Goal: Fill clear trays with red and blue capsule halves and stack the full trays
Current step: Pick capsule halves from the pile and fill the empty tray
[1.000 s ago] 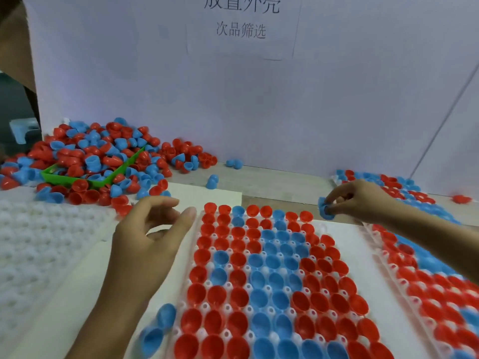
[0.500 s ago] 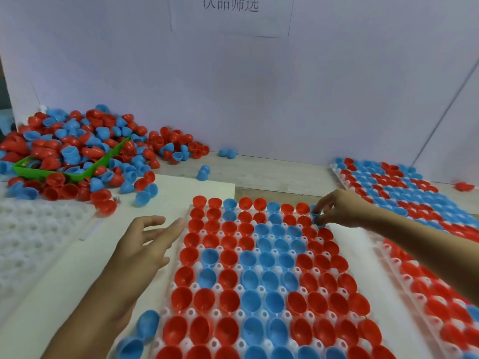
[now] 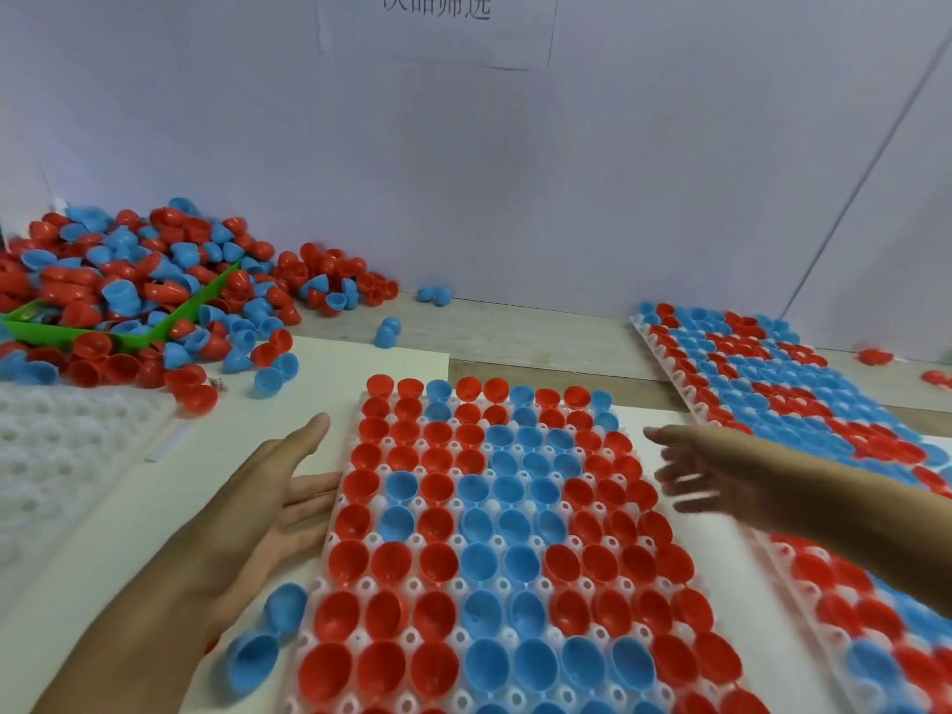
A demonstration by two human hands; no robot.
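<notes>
**Bright, soft light, with a blurry hand**

The light is bright and even. Shadows are faint. The right hand (image 3: 706, 471) looks smeared and blurry. The wide lens bends things near the edges. The red capsule halves (image 3: 386, 564) show small shiny spots.

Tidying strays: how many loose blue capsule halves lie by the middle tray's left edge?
2. One blue plastic capsule half lies beside the filled clear tray's left edge, by the left hand's wrist; the other sits just nearer the camera. The forearm may hide more.
</notes>
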